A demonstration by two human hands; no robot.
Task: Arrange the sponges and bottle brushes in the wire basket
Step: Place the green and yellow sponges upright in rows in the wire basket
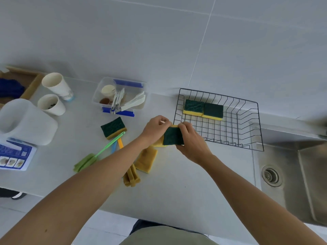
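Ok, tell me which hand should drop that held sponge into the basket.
Right. The right hand already grips the green-topped sponge and is nearest the wire basket, probably a short move. The left hand is on the side away from it.

On the pale bench [177, 174], two white paper cups [56, 85] stand near the back left, the smaller cup [50, 104] holding something dark. A white jug [26, 121] sits beside a blue printed leaflet [15, 155]. A clear plastic tub [122, 96] with blue clips holds white utensils. A steel sink [292, 174] lies at right.
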